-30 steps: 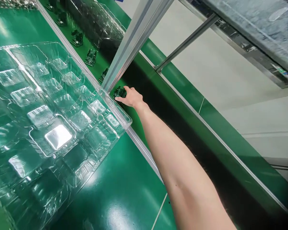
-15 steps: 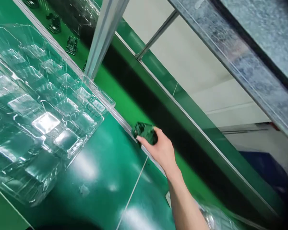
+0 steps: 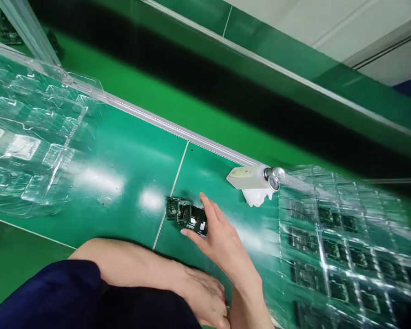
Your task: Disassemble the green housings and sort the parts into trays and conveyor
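My right hand [image 3: 219, 226] has its thumb and fingers around one end of a small black plastic part [image 3: 187, 214] with an open frame at its far end. The part is low over the green tabletop [image 3: 123, 137], near a white line; whether it touches the surface I cannot tell. My left hand [image 3: 207, 292] is near the bottom edge, beside my right forearm. Its fingers are curled downward and partly hidden, so anything inside them is out of sight.
Clear plastic trays [image 3: 30, 146] with pockets stand on the left. Another clear tray [image 3: 332, 256] on the right holds several dark parts. A white bottle [image 3: 250, 177] with a metallic top lies by the metal rail [image 3: 178, 130], above a crumpled white tissue [image 3: 256, 197].
My right hand has carried the black part from over the rail back toward me, above the tabletop. The view has swung right, bringing in my left arm, the bottle and the filled tray.
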Action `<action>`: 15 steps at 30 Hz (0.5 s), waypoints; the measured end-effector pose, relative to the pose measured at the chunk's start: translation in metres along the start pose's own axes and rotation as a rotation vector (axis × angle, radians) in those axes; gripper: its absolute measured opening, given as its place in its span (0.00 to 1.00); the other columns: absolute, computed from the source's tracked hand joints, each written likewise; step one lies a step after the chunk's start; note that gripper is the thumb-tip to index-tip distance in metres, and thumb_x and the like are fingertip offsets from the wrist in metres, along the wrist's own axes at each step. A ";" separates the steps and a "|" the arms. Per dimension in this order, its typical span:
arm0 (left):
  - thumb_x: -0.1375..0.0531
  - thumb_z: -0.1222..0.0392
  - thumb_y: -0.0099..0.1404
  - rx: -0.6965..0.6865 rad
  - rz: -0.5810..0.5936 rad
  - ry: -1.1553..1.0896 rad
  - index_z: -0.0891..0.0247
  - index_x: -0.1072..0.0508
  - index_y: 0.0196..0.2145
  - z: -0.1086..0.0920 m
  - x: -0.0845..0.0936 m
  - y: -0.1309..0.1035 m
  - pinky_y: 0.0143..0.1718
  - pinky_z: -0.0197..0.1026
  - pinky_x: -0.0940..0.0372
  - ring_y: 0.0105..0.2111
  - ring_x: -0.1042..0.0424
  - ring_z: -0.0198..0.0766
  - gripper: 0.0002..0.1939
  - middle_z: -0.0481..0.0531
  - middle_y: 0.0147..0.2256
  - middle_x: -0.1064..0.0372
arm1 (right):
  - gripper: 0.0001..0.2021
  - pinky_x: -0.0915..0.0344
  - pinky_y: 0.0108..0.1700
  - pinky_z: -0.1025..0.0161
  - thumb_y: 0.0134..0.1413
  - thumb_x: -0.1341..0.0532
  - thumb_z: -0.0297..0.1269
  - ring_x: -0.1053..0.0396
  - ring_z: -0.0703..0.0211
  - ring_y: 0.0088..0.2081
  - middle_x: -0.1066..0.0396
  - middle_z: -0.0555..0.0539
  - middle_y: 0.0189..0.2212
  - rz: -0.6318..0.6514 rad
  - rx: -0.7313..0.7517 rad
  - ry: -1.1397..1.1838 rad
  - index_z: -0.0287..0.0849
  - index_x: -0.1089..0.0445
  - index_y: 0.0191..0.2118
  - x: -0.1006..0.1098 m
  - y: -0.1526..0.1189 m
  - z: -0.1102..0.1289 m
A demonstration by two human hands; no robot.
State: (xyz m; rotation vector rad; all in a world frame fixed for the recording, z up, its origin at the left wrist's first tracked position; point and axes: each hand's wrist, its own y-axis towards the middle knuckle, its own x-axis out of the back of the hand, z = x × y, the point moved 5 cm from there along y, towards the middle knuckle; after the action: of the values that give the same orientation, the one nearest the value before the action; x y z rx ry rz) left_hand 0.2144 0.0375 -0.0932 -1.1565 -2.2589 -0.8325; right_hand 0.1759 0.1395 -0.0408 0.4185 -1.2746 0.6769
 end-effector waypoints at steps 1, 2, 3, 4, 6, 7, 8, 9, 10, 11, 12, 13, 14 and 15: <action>0.37 0.61 0.56 -0.048 0.014 -0.004 0.58 0.33 0.17 -0.005 0.001 -0.014 0.21 0.35 0.38 0.19 0.35 0.33 0.12 0.44 0.15 0.39 | 0.44 0.27 0.47 0.49 0.54 0.37 0.52 0.33 0.42 0.56 0.38 0.34 0.59 -0.014 -0.011 0.064 0.44 0.60 0.69 0.000 -0.008 -0.002; 0.38 0.61 0.56 -0.088 -0.014 0.001 0.58 0.32 0.19 -0.010 0.006 -0.030 0.20 0.36 0.39 0.17 0.36 0.33 0.10 0.43 0.13 0.41 | 0.44 0.28 0.49 0.48 0.55 0.38 0.52 0.34 0.43 0.57 0.40 0.35 0.61 -0.031 -0.029 0.125 0.45 0.62 0.69 0.000 -0.015 -0.006; 0.39 0.62 0.56 -0.098 -0.080 0.017 0.58 0.31 0.23 -0.015 0.015 -0.048 0.19 0.38 0.40 0.16 0.38 0.34 0.06 0.43 0.13 0.43 | 0.44 0.28 0.51 0.47 0.56 0.38 0.52 0.34 0.44 0.58 0.41 0.35 0.61 -0.051 -0.051 0.183 0.46 0.62 0.69 -0.002 -0.023 -0.010; 0.42 0.62 0.58 -0.092 -0.263 0.063 0.59 0.29 0.26 -0.020 0.033 -0.068 0.18 0.39 0.41 0.16 0.39 0.35 0.03 0.43 0.13 0.44 | 0.43 0.29 0.51 0.47 0.57 0.39 0.52 0.35 0.44 0.58 0.41 0.36 0.61 -0.074 -0.074 0.235 0.47 0.62 0.69 -0.004 -0.031 -0.014; 0.46 0.65 0.60 0.105 -0.718 0.154 0.62 0.28 0.35 -0.020 0.076 -0.113 0.21 0.40 0.38 0.17 0.38 0.35 0.08 0.45 0.16 0.41 | 0.39 0.29 0.52 0.47 0.58 0.40 0.52 0.35 0.45 0.58 0.39 0.37 0.60 -0.117 -0.107 0.327 0.47 0.59 0.69 -0.013 -0.042 -0.021; 0.46 0.66 0.61 0.245 -0.871 0.166 0.62 0.28 0.40 -0.017 0.093 -0.132 0.25 0.42 0.34 0.22 0.34 0.37 0.11 0.48 0.21 0.35 | 0.37 0.29 0.52 0.47 0.59 0.41 0.51 0.35 0.45 0.58 0.37 0.38 0.59 -0.132 -0.114 0.369 0.48 0.57 0.68 -0.019 -0.046 -0.023; 0.46 0.65 0.62 0.386 -0.996 0.170 0.62 0.29 0.45 -0.012 0.107 -0.148 0.31 0.45 0.31 0.28 0.29 0.40 0.14 0.52 0.27 0.30 | 0.35 0.29 0.51 0.47 0.60 0.41 0.50 0.34 0.45 0.57 0.36 0.38 0.58 -0.144 -0.117 0.408 0.49 0.55 0.67 -0.024 -0.048 -0.024; 0.45 0.64 0.63 0.512 -1.076 0.146 0.61 0.31 0.50 -0.006 0.118 -0.159 0.39 0.48 0.30 0.36 0.27 0.43 0.17 0.55 0.34 0.27 | 0.33 0.28 0.51 0.48 0.60 0.42 0.50 0.33 0.46 0.57 0.35 0.39 0.57 -0.157 -0.122 0.445 0.50 0.52 0.67 -0.030 -0.048 -0.024; 0.44 0.62 0.64 0.614 -1.125 0.099 0.60 0.33 0.54 0.001 0.125 -0.165 0.46 0.52 0.31 0.45 0.27 0.47 0.20 0.58 0.43 0.27 | 0.31 0.28 0.51 0.47 0.61 0.42 0.49 0.32 0.46 0.55 0.34 0.40 0.56 -0.172 -0.132 0.480 0.50 0.51 0.66 -0.036 -0.048 -0.023; 0.44 0.60 0.65 0.683 -1.158 0.036 0.59 0.36 0.57 0.010 0.128 -0.167 0.52 0.53 0.34 0.52 0.30 0.49 0.23 0.60 0.50 0.30 | 0.30 0.28 0.50 0.47 0.61 0.42 0.49 0.31 0.46 0.54 0.33 0.40 0.56 -0.193 -0.148 0.511 0.50 0.50 0.65 -0.040 -0.046 -0.023; 0.43 0.58 0.65 0.720 -1.174 -0.037 0.59 0.38 0.59 0.019 0.130 -0.165 0.56 0.54 0.37 0.56 0.33 0.49 0.25 0.60 0.54 0.33 | 0.30 0.28 0.50 0.47 0.61 0.42 0.50 0.31 0.46 0.53 0.33 0.40 0.55 -0.224 -0.165 0.536 0.50 0.49 0.65 -0.045 -0.044 -0.022; 0.43 0.56 0.66 0.733 -1.177 -0.110 0.58 0.39 0.61 0.028 0.130 -0.161 0.59 0.54 0.39 0.58 0.35 0.49 0.26 0.60 0.57 0.35 | 0.30 0.28 0.49 0.46 0.60 0.42 0.50 0.30 0.46 0.53 0.32 0.39 0.54 -0.264 -0.180 0.553 0.49 0.50 0.65 -0.048 -0.042 -0.021; 0.43 0.54 0.66 0.729 -1.170 -0.170 0.58 0.39 0.61 0.036 0.130 -0.155 0.60 0.54 0.40 0.59 0.36 0.49 0.26 0.59 0.57 0.35 | 0.31 0.27 0.48 0.46 0.60 0.42 0.50 0.30 0.46 0.52 0.32 0.39 0.54 -0.307 -0.191 0.564 0.48 0.50 0.65 -0.050 -0.040 -0.021; 0.43 0.53 0.66 0.714 -1.153 -0.210 0.57 0.37 0.59 0.044 0.130 -0.148 0.60 0.54 0.40 0.59 0.36 0.50 0.25 0.59 0.57 0.34 | 0.31 0.27 0.47 0.46 0.60 0.42 0.50 0.30 0.45 0.52 0.32 0.38 0.53 -0.348 -0.191 0.568 0.48 0.50 0.64 -0.052 -0.039 -0.020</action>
State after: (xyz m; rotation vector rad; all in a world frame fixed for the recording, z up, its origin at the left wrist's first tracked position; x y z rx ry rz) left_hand 0.0151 0.0714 -0.0860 0.4781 -2.9432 -0.1394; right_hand 0.2092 0.1113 -0.0935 0.2544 -0.6938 0.3358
